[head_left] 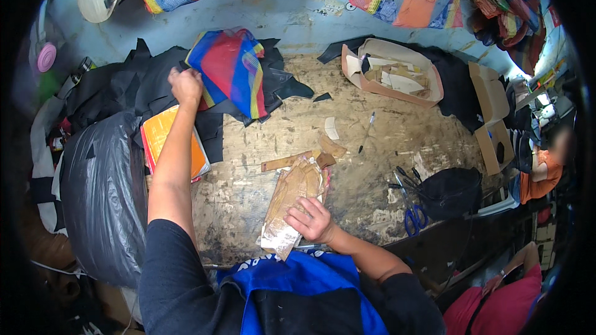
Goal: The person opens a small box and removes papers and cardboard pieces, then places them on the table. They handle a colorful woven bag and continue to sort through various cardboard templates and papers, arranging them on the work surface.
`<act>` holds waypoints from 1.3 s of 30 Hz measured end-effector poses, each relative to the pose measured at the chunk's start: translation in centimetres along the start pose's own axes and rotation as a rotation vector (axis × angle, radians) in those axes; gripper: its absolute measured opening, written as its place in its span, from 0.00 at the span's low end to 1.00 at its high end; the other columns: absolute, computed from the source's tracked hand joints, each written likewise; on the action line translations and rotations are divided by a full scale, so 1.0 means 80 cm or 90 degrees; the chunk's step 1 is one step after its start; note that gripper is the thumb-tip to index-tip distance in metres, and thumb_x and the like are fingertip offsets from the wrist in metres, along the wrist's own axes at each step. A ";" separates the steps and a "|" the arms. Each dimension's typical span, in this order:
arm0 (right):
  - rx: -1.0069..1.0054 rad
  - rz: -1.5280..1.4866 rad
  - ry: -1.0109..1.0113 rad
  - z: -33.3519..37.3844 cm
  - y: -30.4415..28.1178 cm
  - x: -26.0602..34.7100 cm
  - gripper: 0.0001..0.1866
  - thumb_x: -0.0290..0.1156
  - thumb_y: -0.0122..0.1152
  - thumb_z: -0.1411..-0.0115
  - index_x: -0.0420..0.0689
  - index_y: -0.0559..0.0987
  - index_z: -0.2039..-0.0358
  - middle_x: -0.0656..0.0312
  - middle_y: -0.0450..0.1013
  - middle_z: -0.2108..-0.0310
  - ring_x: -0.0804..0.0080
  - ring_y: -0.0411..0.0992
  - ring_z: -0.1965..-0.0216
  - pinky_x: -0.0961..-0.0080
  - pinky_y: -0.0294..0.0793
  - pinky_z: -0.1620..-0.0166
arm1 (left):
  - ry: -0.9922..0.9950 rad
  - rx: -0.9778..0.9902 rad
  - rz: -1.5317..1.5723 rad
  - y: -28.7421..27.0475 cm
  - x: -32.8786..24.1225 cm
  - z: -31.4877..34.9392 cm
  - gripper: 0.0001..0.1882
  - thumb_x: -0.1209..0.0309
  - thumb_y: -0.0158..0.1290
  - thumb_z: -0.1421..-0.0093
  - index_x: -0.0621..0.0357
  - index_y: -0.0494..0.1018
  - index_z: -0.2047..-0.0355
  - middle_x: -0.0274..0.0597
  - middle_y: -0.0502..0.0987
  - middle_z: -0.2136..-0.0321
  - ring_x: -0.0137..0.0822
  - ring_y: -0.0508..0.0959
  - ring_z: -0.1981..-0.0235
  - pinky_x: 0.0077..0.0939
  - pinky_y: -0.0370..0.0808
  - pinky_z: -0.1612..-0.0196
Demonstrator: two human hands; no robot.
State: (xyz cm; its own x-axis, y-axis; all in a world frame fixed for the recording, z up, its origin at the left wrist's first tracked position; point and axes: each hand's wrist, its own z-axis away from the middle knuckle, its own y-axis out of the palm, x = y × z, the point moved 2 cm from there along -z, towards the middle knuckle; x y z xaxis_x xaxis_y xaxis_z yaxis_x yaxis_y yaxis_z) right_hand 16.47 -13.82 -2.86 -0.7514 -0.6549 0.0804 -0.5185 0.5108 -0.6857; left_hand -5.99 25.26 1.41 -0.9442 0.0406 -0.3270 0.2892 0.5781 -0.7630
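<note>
On the table [388, 139], right grip [310, 218] touches cardboard [293, 189]; left grip [185, 85] apparently holds cloth [226, 65].

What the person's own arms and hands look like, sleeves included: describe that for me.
Both the left hand and the right hand are bare, with no glove, watch or bracelet visible. The left sleeve and right sleeve are dark, plain and short, leaving the forearms uncovered. No markings or cables show on either arm.

One head-worn fisheye view, downward and forward from close above the worktable [428, 139], pale-blue wall [285, 28] beyond.
</note>
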 end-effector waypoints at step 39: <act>-0.808 -0.455 0.545 -0.028 -0.165 -0.082 0.31 0.12 0.64 0.59 0.34 0.66 0.50 0.56 0.67 0.54 0.69 0.68 0.56 0.73 0.68 0.50 | 0.614 0.465 0.164 -0.084 -0.218 0.383 0.39 0.36 0.42 0.48 0.40 0.55 0.39 0.46 0.44 0.36 0.51 0.40 0.35 0.81 0.36 0.49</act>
State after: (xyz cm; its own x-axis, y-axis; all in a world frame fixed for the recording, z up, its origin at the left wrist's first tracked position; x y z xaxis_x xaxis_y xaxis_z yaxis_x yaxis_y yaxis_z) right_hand 27.32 -14.98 7.26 -0.0065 -0.6859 0.7277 -0.4852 0.6384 0.5974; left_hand 13.40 -4.33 -4.82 -0.4874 0.8487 -0.2052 0.2110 -0.1136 -0.9709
